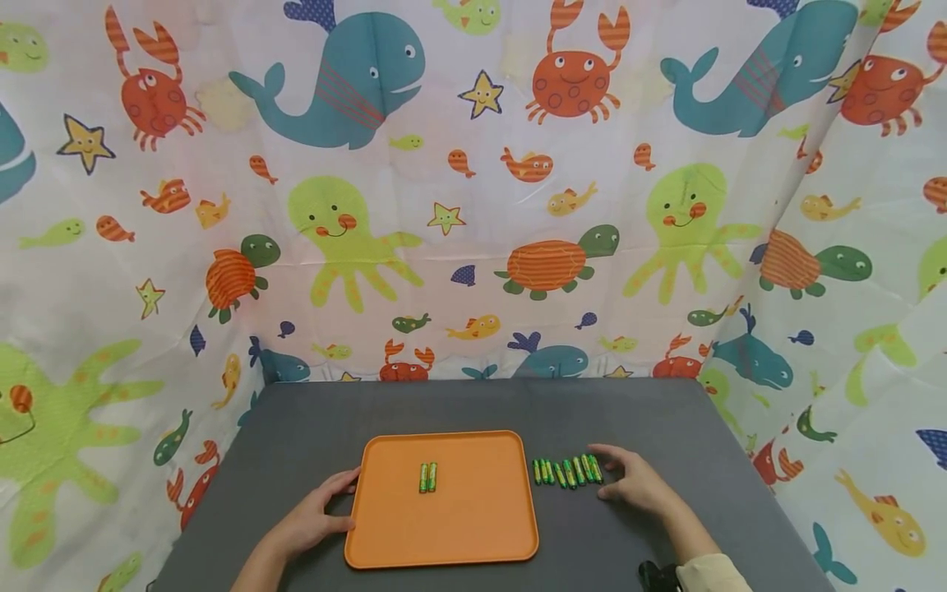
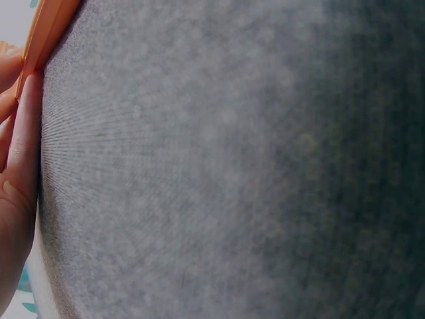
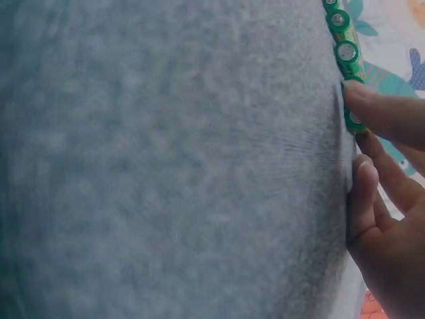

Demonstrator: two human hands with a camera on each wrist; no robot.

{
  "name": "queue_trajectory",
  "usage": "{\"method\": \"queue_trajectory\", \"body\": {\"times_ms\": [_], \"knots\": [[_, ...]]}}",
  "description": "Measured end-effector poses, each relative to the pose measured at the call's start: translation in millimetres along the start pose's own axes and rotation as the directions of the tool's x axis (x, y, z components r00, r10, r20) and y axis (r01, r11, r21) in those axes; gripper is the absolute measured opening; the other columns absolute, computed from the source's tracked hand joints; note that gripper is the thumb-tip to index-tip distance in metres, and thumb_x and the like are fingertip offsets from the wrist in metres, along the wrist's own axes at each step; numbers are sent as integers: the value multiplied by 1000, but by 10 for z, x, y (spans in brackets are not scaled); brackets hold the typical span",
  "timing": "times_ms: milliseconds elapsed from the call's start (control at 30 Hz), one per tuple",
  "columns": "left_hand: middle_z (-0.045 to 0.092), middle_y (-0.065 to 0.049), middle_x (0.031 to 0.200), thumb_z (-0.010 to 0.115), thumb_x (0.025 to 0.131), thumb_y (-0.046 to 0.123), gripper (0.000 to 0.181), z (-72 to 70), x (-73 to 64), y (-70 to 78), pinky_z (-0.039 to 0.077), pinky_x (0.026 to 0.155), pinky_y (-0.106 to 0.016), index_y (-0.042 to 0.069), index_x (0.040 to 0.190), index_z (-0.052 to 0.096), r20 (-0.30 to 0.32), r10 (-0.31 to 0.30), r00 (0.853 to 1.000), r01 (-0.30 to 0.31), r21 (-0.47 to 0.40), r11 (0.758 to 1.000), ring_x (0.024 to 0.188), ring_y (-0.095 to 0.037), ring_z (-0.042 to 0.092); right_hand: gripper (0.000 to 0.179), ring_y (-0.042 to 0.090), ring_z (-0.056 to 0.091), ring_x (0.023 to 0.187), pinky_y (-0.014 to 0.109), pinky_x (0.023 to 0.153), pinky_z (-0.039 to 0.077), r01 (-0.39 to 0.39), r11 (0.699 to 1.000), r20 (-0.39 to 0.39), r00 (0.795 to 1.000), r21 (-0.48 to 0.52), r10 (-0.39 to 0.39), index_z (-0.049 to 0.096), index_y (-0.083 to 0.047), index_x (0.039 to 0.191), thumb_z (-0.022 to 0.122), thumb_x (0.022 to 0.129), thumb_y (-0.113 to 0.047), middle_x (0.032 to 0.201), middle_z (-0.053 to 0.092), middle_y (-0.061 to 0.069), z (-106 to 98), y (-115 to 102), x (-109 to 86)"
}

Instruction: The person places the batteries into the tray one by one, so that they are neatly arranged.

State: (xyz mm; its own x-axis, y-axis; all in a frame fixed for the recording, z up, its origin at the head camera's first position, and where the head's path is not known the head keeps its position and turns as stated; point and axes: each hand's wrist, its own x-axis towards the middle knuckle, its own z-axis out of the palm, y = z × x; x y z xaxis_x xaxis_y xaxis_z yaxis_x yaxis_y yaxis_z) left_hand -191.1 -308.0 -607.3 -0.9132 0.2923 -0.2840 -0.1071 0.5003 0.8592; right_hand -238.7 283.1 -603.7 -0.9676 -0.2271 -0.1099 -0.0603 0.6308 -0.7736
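An orange tray [image 1: 444, 534] lies on the table with two green-and-yellow batteries [image 1: 427, 478] side by side on it, towards its far edge. My left hand [image 1: 314, 514] touches the tray's left rim, thumb and fingers spread along it; the left wrist view catches the fingers [image 2: 25, 133] against the rim. Right of the tray, several batteries [image 1: 562, 474] of the same kind lie in a row. At that row's right end, my right hand [image 1: 638, 481] is spread around the last battery, fingers beyond it and thumb nearer. In the right wrist view, the thumb [image 3: 388, 113] partly covers battery ends [image 3: 346, 51].
The grey table [image 1: 607, 419] extends past the tray and the battery row on all sides. A curtain [image 1: 451, 271] printed with sea animals hangs behind it and along both sides. A black band [image 1: 657, 577] is on the right wrist by the sleeve [image 1: 712, 575].
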Motion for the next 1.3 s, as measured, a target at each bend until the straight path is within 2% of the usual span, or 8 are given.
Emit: {"method": "queue_trajectory", "body": {"times_ms": [200, 500, 800, 1100, 1300], "knots": [[32, -20, 161, 81, 83, 21, 90, 3, 11, -14, 31, 109, -66, 12, 159, 33, 8, 15, 1000, -15, 22, 1000, 136, -39, 44, 66, 29, 61, 104, 41, 79, 50, -4, 999, -9, 1000, -49, 4, 65, -7, 133, 85, 70, 1, 134, 59, 19, 24, 14, 3], [32, -19, 160, 81, 83, 22, 90, -12, 9, 3, 30, 109, -68, 14, 159, 35, 1, -15, 1000, 15, -2, 1000, 137, -38, 43, 61, 26, 62, 101, 42, 82, 49, -38, 996, -49, 998, -81, 34, 68, -7, 129, 88, 72, -6, 127, 61, 16, 37, 0, 15], [34, -18, 160, 84, 80, 24, 93, 4, 8, 21, 31, 109, -66, 14, 158, 35, -18, -34, 999, 34, 3, 999, 136, -37, 44, 57, 25, 63, 99, 48, 85, 50, -55, 983, -86, 995, -174, 40, 69, -7, 126, 89, 72, -10, 115, 64, 11, 53, -56, -18], [33, -18, 161, 83, 81, 26, 92, 11, 15, -4, 29, 110, -67, 15, 159, 35, -20, -33, 999, 33, 6, 999, 138, -37, 43, 57, 32, 67, 104, 45, 83, 54, -77, 993, -170, 984, -95, 60, 62, 5, 129, 85, 78, -7, 119, 62, 20, 41, -58, -56], [32, -18, 161, 83, 82, 27, 92, 12, 22, 0, 29, 110, -68, 15, 159, 35, -23, -35, 999, 35, 8, 999, 138, -38, 43, 61, 38, 66, 110, 45, 82, 56, -94, 995, -209, 974, -42, 83, 57, 5, 136, 81, 81, -7, 122, 64, 25, 23, -57, -38]]}}
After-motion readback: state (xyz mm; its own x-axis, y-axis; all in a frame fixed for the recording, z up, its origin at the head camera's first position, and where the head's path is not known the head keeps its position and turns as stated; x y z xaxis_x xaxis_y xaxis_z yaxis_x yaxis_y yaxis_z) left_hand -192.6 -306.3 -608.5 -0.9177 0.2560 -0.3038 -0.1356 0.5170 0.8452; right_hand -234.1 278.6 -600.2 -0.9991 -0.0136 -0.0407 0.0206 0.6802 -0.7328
